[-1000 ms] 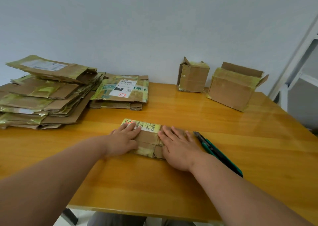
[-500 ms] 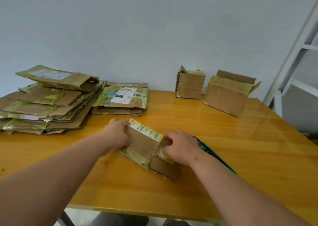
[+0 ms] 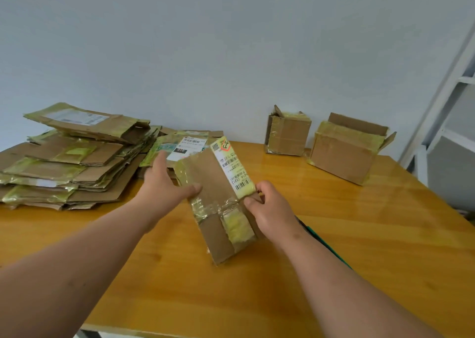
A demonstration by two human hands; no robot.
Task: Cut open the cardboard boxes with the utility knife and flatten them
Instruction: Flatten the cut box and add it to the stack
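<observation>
Both hands are gripping the flattened box, left hand nearer the stack, its long axis pointing away from the person.

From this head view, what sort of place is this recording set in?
Probably a plain room used for breaking down parcel packaging: a wooden table against a bare wall, stacks of flattened cardboard, and two unflattened boxes at the back.

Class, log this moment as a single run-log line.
stage: stacking | left hand: holds flattened box | right hand: pinches its edge | box: lifted off table | two boxes uncut
</observation>
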